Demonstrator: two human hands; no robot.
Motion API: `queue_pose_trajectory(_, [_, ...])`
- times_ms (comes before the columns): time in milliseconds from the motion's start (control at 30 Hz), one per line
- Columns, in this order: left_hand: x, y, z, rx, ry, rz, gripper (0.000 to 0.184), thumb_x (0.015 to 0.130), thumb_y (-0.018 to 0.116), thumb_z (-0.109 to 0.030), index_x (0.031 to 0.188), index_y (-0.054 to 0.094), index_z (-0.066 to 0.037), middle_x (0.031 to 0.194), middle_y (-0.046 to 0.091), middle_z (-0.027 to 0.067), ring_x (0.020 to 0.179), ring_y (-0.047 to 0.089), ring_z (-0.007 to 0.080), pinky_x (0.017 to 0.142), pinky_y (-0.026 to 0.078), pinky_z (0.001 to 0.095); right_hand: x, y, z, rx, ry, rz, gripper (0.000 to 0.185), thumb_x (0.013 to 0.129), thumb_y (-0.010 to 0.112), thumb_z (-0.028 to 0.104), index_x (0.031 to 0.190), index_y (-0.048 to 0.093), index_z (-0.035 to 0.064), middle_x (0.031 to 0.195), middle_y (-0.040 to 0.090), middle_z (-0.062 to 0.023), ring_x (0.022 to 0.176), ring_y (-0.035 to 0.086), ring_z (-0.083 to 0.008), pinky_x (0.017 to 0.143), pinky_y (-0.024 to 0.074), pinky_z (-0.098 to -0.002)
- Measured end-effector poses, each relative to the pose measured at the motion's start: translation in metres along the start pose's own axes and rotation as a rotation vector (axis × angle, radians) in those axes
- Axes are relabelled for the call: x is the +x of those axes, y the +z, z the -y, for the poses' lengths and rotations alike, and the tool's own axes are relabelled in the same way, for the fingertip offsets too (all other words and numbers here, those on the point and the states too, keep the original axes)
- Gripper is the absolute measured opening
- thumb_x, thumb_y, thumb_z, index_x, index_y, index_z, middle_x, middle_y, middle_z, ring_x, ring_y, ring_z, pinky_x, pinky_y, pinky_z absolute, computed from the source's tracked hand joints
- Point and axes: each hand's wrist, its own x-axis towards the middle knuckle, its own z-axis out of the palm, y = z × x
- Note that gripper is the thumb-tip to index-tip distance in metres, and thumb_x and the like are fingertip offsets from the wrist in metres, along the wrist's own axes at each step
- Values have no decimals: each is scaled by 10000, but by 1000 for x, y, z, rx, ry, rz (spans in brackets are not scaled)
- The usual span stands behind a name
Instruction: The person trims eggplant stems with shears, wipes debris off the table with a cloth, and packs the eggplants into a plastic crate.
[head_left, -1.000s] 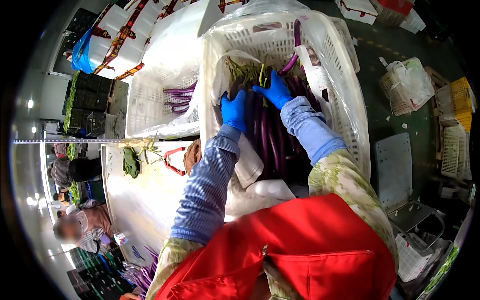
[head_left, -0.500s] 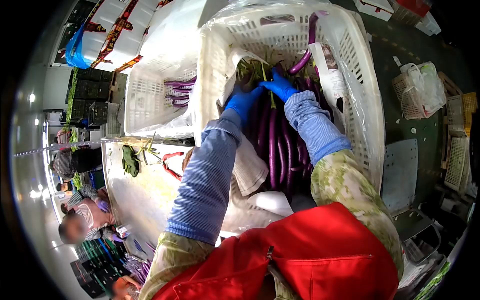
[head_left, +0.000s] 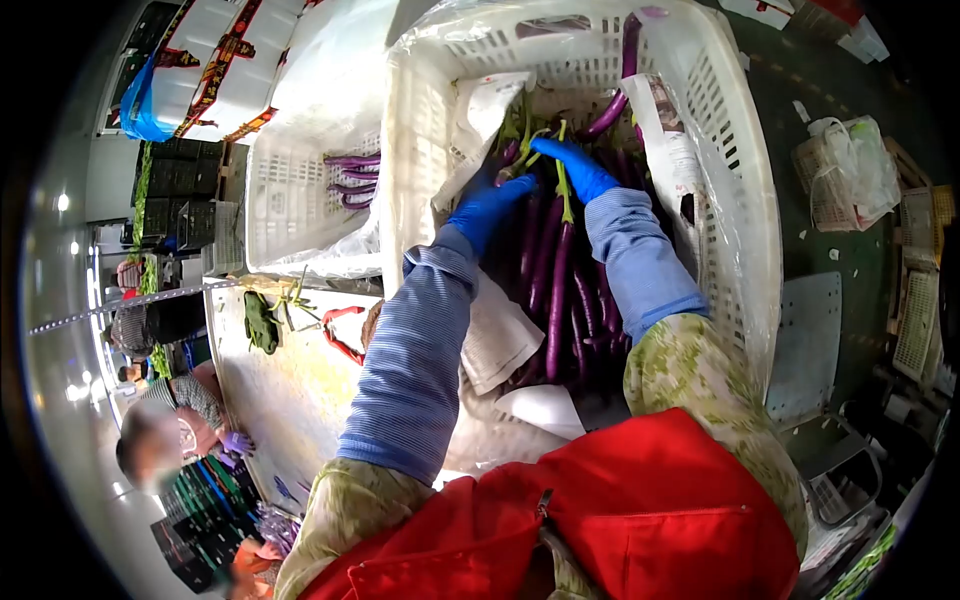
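Note:
Long purple eggplants (head_left: 558, 310) with green stems lie in a plastic-lined white crate (head_left: 400, 150). At their stem ends, my left hand (head_left: 490, 210), in a blue glove, has its fingers closed around an eggplant top; the palm side is hidden. My right hand (head_left: 578, 170), also gloved in blue, reaches in from the right, its fingers closed behind a long green stem (head_left: 563, 165) of the front eggplant. Printed paper (head_left: 668, 140) lines the crate's right side. A beige cloth or paper sheet (head_left: 497, 335) lies beneath my left forearm.
A second white crate (head_left: 265, 215) with a few eggplants adjoins on the left. Red-handled cutters (head_left: 343, 335) and dark green leaves (head_left: 262, 322) lie on the worktable (head_left: 290, 390). A co-worker (head_left: 185, 420) with purple gloves is across it. A bagged basket (head_left: 850, 175) is at right.
My hands have moved a little apart. The front eggplant and its stem have shifted right with my right hand. The co-worker's gloved hand now rests nearer the table edge.

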Motion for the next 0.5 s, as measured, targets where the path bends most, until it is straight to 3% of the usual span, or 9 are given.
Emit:
queue_pose_trajectory(67, [-13, 4, -12, -205, -109, -16, 638, 856, 710, -231, 1393, 418, -50, 1294, 544, 92, 1165, 533, 184, 990, 425, 292, -20, 5, 4, 56, -21, -44, 643, 799, 668, 479, 1318, 547, 119, 1297, 536, -62, 1186, 461, -173, 981, 357, -304])
queue_pose_trajectory(133, [-21, 5, -15, -310, -153, -84, 601, 860, 708, -243, 1370, 455, -50, 1258, 569, 86, 1148, 544, 174, 984, 431, 287, -37, 9, 4, 172, 67, -175, 625, 876, 624, 428, 1375, 480, 82, 1387, 472, -47, 1273, 413, -140, 1077, 299, -304])
queue_pose_trajectory(300, [-7, -12, 26, -145, -83, -28, 543, 875, 692, -270, 1327, 500, -39, 1216, 594, 67, 1079, 572, 150, 943, 460, 283, -51, -12, -35, 250, -265, -114, 741, 904, 603, 383, 1471, 280, 30, 1512, 298, -59, 1395, 254, -161, 1140, 198, -312])
queue_pose_trajectory(400, [-27, -5, 0, -46, -164, 32, 613, 846, 713, -341, 1333, 494, -40, 1253, 570, 71, 1153, 526, 155, 994, 415, 308, -79, -11, -36, 36, -266, -70, 796, 905, 608, 353, 1493, 186, 21, 1546, 216, -68, 1421, 192, -169, 1154, 161, -319])
queue_pose_trajectory(500, [-25, -10, 19, -108, -294, 136, 714, 807, 726, -424, 1353, 472, -42, 1293, 544, 79, 1206, 484, 166, 1038, 366, 322, -106, -6, -32, 65, -134, -88, 815, 884, 643, 311, 1501, 183, 45, 1522, 248, -65, 1400, 228, -178, 1139, 189, -321])
